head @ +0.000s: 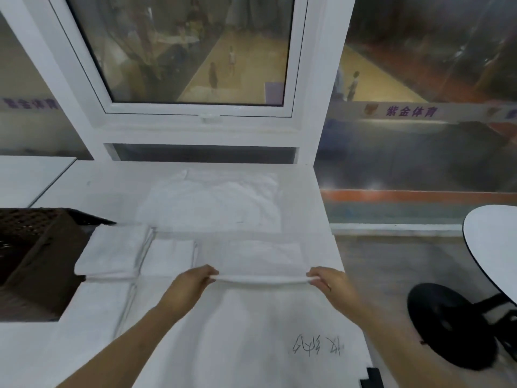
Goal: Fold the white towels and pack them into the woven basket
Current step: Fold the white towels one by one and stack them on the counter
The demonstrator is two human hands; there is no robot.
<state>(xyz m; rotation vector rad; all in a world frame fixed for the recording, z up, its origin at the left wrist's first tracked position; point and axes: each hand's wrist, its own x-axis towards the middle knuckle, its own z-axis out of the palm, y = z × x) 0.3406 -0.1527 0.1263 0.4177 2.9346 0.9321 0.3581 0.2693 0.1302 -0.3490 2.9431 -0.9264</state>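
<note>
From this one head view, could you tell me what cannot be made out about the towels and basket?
- Woven basket: cut off by the left edge; contents hidden by its dark wall.
- Folded towels: white on white, count unclear.
- Towel pinched by left hand and right hand: layers blurred.

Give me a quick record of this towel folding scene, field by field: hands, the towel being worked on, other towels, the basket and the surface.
left hand: pinches the left end of the towel's folded edge
right hand: pinches the right end of that edge
white towel being folded: spread on the white table, folded edge raised between the hands
folded white towels: lying beside the basket
unfolded white towel pile: further back, near the window
dark brown woven basket: at the table's left
white table: holds everything
</note>
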